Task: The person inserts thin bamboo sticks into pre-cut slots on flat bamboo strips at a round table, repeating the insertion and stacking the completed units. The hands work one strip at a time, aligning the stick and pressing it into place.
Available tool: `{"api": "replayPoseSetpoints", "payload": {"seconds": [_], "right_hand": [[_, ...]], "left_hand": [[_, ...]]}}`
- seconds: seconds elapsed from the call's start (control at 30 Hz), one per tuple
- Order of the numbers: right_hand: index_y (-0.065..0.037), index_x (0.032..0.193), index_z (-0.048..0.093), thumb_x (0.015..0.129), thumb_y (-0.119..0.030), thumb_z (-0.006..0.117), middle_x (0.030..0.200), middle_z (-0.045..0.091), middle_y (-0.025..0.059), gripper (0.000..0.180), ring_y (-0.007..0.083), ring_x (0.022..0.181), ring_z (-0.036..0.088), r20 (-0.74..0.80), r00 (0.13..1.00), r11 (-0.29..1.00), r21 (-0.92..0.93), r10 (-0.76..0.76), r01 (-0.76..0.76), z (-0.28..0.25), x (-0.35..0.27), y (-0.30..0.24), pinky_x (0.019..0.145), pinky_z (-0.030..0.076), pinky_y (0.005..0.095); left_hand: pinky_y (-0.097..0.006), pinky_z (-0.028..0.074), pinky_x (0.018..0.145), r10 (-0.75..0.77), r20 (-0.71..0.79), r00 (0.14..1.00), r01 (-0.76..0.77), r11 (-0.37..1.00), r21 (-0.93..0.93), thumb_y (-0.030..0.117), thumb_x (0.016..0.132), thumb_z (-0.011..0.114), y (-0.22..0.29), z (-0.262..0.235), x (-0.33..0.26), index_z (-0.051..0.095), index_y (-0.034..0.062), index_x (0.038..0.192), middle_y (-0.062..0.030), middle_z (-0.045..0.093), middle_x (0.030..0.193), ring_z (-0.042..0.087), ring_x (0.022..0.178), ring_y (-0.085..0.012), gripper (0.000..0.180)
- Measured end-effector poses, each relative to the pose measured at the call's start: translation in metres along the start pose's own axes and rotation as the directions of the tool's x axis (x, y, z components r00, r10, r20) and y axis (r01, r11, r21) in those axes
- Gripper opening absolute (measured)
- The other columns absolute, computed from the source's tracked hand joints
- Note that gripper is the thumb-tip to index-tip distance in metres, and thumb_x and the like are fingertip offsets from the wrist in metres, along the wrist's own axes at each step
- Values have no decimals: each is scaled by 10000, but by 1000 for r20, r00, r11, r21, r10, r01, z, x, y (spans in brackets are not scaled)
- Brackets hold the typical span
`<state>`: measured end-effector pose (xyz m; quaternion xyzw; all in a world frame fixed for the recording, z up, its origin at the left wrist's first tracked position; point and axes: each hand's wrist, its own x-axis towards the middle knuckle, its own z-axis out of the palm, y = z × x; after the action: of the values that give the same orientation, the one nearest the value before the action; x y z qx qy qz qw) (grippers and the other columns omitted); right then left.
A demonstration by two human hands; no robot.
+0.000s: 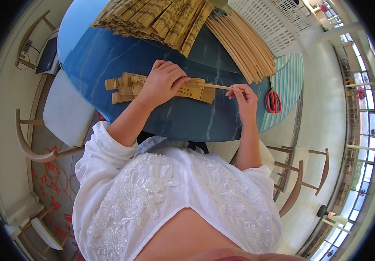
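Note:
Over the near middle of the table, my left hand [165, 82] is closed, thumb and fingers pinching a brown paper chopstick sleeve [199, 81]. My right hand [245, 99], to its right, pinches the outer end of a pair of pale wooden chopsticks [219, 87]. Their other end reaches the sleeve at my left hand; how far in it lies is hidden. Several printed paper sleeves [124, 96] lie flat and overlapping beneath my left hand. A large fanned pile of such sleeves [152, 19] sits farther back.
A heap of loose wooden chopsticks [243, 48] lies at the back right, beside a white perforated plastic basket [279, 26]. Red-handled scissors [273, 102] rest on a striped mat [290, 82] at the right of the blue round table [196, 126]. Chairs [67, 111] stand on both sides.

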<state>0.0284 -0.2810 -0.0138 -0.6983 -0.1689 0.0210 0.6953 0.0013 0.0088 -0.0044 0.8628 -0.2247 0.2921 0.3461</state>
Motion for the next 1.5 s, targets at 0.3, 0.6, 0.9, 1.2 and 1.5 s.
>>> {"api": "replayPoseSetpoints", "payload": {"seconds": [0.3, 0.6, 0.9, 1.2, 1.5], "right_hand": [[15, 1086, 665, 993, -157, 560, 883, 678, 76, 222, 104, 816, 609, 148, 965, 941, 235, 215, -245, 42, -12, -19, 749, 484, 219], [11, 1223, 645, 975, -143, 594, 932, 662, 49, 296, 93, 820, 571, 229, 922, 839, 389, 313, -381, 39, -14, -10, 735, 466, 219], [23, 1151, 682, 951, -165, 637, 919, 646, 36, 278, 89, 803, 561, 203, 924, 884, 281, 325, -373, 58, -13, -9, 736, 452, 222], [64, 1104, 673, 935, -96, 638, 942, 696, 117, 235, 170, 849, 667, 282, 892, 894, 179, 353, -411, 58, -13, -16, 789, 549, 289], [60, 1075, 680, 914, -55, 660, 897, 694, 85, 199, 124, 794, 655, 161, 933, 941, 47, 323, -334, 67, -12, -21, 737, 535, 237]], "left_hand": [[-343, 405, 792, 38, -4, 999, -38, 999, 20, 136, 813, 717, 5, -1, 0, 631, 92, 780, -18, 610, 755, 584, 747, -210, 102], [-354, 415, 784, 72, -7, 997, -72, 997, -13, 92, 792, 732, 10, -5, 2, 641, 78, 794, -29, 606, 744, 588, 729, -215, 91], [-350, 410, 779, 81, 5, 997, -81, 996, -32, 67, 777, 732, 11, -3, 0, 639, 76, 801, -30, 606, 754, 587, 726, -214, 97], [-349, 411, 766, 138, -2, 990, -137, 987, -89, 69, 764, 736, 14, -4, 1, 634, 81, 799, -21, 609, 764, 590, 724, -208, 109], [-345, 419, 746, 122, -4, 992, -122, 992, -20, 98, 793, 727, 14, -2, 1, 634, 89, 787, -20, 605, 749, 589, 715, -205, 94]]}}
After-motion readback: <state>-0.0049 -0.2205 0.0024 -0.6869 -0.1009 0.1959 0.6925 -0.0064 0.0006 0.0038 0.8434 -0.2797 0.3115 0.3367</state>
